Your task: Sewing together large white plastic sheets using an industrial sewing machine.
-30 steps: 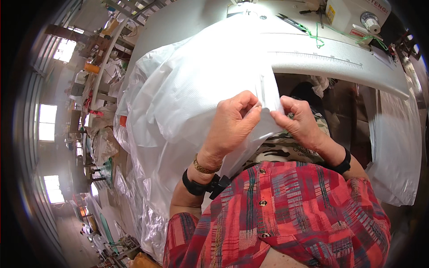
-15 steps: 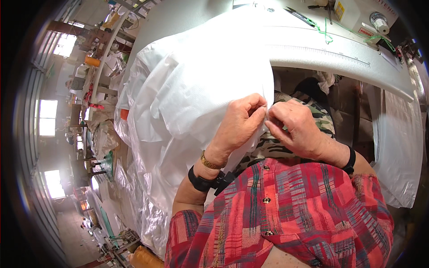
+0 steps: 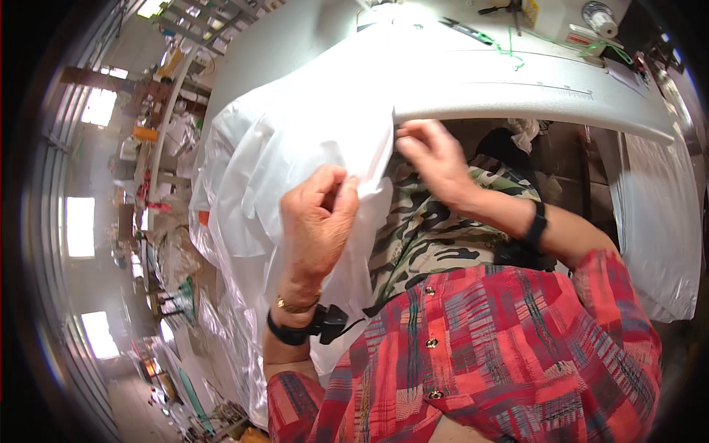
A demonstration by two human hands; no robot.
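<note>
A large sheet of thin white cloth [image 3: 258, 159] spreads over the sewing table and hangs down its left and front sides in loose folds. My left hand [image 3: 317, 221] is closed on the cloth near its right edge, thumb against the curled fingers. Just right of that edge is my right hand [image 3: 439, 162], its fingers bent toward the cloth and smeared by motion. Whether those fingertips touch the cloth is unclear. Strong light washes out the cloth's far part.
A pale sewing machine [image 3: 572, 22] with a dial stands far right. Thread snips [image 3: 467, 32] and green thread [image 3: 511, 55] lie before it. Clear plastic sheeting [image 3: 657, 221] hangs at the right. Below the curved table edge [image 3: 532, 109] are my camouflage-clad legs [image 3: 436, 221].
My hands, together at the cloth's edge before, are now apart. The left moved left and nearer with the cloth; the right moved up and left. The cloth edge shifted left, uncovering my legs.
</note>
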